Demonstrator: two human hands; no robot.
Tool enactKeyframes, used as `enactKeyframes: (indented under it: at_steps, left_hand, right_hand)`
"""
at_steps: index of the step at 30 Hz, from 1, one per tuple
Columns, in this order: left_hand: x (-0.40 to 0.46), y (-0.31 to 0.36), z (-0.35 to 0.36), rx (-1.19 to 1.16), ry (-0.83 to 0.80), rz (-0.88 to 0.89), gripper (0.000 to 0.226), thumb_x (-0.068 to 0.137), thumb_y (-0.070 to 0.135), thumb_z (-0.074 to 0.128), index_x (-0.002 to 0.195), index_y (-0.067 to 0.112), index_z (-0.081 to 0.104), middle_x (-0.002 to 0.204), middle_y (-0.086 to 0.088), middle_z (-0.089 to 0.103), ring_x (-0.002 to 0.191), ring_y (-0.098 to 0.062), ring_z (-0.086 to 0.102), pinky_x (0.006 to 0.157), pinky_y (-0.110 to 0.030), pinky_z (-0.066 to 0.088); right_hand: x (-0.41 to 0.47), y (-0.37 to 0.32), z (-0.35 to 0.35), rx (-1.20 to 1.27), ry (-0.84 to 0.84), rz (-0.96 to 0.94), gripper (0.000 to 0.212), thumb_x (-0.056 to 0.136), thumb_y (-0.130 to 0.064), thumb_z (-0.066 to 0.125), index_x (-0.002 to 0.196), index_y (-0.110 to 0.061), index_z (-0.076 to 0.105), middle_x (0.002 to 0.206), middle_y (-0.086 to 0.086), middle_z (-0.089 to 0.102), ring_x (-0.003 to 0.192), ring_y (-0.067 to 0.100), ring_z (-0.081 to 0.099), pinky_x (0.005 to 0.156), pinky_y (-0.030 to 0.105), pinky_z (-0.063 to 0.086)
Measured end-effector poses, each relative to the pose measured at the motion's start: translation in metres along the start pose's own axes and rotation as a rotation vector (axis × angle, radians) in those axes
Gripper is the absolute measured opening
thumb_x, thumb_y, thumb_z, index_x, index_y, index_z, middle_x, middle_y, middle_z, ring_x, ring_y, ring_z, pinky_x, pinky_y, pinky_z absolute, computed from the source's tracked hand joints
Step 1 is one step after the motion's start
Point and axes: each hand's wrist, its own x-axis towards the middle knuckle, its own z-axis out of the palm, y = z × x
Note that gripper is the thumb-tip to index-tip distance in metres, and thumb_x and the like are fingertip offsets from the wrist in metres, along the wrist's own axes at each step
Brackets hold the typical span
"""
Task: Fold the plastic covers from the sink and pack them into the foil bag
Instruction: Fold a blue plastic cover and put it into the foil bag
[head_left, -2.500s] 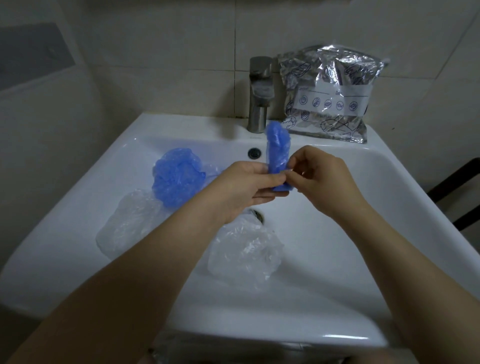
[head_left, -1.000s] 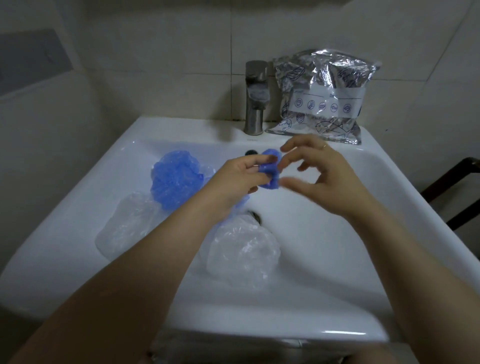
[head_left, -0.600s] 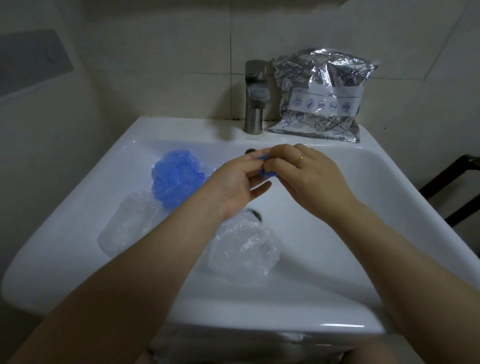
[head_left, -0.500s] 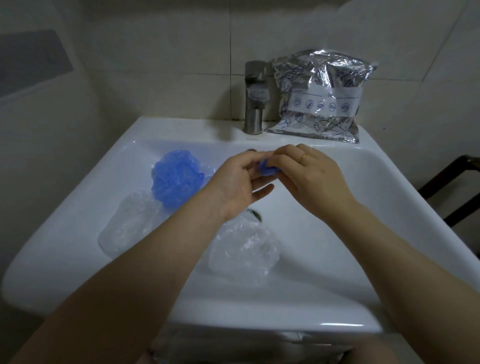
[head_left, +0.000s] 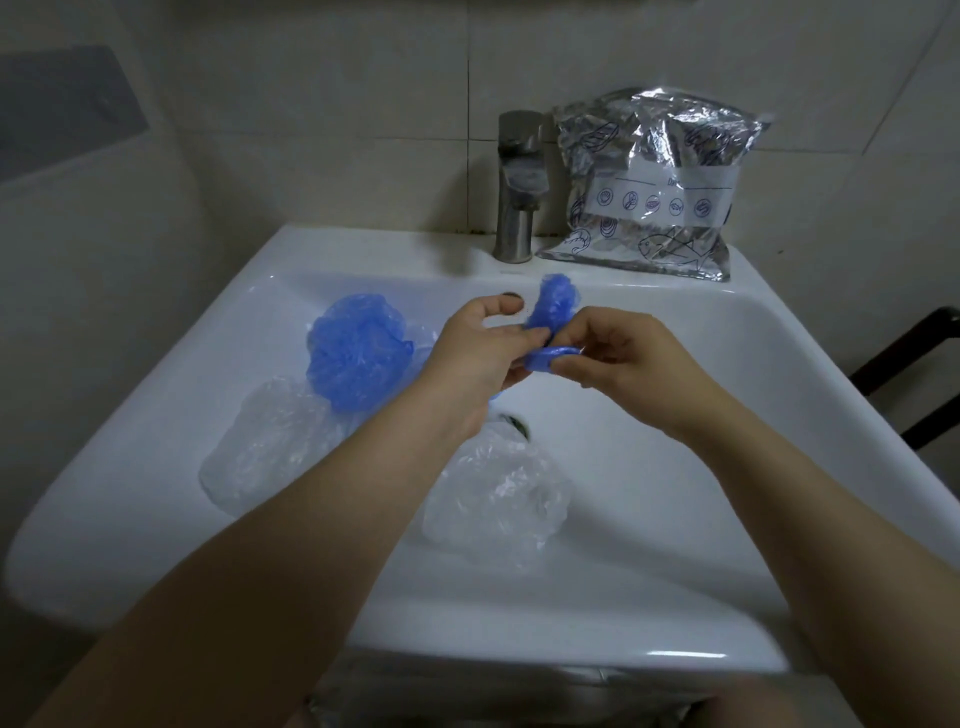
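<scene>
Above the white sink (head_left: 675, 519) both hands hold one small folded blue plastic cover (head_left: 556, 304). My left hand (head_left: 483, 358) pinches it from the left; my right hand (head_left: 618, 353) pinches its lower end from the right. A bunched tip of the cover sticks up above the fingers. In the basin lie a second blue cover (head_left: 358, 353) at the left, a clear cover (head_left: 270, 441) below it, and another clear cover (head_left: 498, 499) near the drain. The crinkled foil bag (head_left: 654, 187) leans against the wall on the sink's back ledge, right of the tap.
A steel tap (head_left: 519, 182) stands at the middle of the back ledge. Tiled walls close in behind and at the left. A dark rail (head_left: 909, 358) shows past the sink's right edge. The drain (head_left: 514, 421) lies partly under my left wrist.
The hands were pressed together round the blue cover; now they have drawn slightly apart, and a bunched end of the cover stands up above the fingers.
</scene>
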Motion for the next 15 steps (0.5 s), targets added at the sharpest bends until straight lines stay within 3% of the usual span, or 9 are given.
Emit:
enactKeyframes:
  at_steps: [4,7,11,15]
  left_hand:
    - [-0.0006,0.0,-0.0013,-0.015,-0.098,-0.069,0.026,0.091,0.006,0.055,0.117,0.007,0.056,0.088,-0.005,0.069,0.075,-0.011,0.066,0.063,-0.013,0.054]
    - [-0.0026,0.0031,0.0007,-0.13,-0.141,-0.127,0.023,0.094,0.006,0.047,0.115,0.004,0.056,0.093,-0.008,0.068,0.08,-0.015,0.067,0.078,-0.025,0.054]
    - [-0.0026,0.0034,0.002,-0.102,-0.174,-0.087,0.031,0.092,0.008,0.051,0.122,0.0,0.054,0.101,-0.011,0.068,0.088,-0.019,0.068,0.084,-0.027,0.054]
    - [-0.0034,0.0015,0.001,-0.075,-0.173,-0.089,0.03,0.091,0.003,0.053,0.122,0.0,0.054,0.097,-0.009,0.069,0.084,-0.018,0.068,0.082,-0.024,0.054]
  right_hand:
    - [0.002,-0.0012,0.0007,0.207,0.026,0.135,0.012,0.079,-0.003,0.069,0.087,-0.007,0.06,0.074,0.011,0.062,0.058,0.01,0.051,0.056,0.018,0.045]
    - [0.0034,-0.0009,0.0,0.31,0.091,0.217,0.022,0.079,-0.003,0.069,0.09,-0.01,0.051,0.07,0.011,0.057,0.051,0.01,0.047,0.052,0.018,0.042]
    - [0.0041,0.002,0.0016,0.265,0.175,0.235,0.023,0.078,-0.009,0.071,0.086,-0.014,0.05,0.075,0.008,0.059,0.062,0.014,0.049,0.058,0.024,0.041]
    - [0.0039,0.0046,0.0029,0.024,0.249,0.085,0.024,0.074,-0.015,0.075,0.082,-0.02,0.052,0.083,-0.008,0.054,0.072,0.006,0.05,0.067,0.021,0.042]
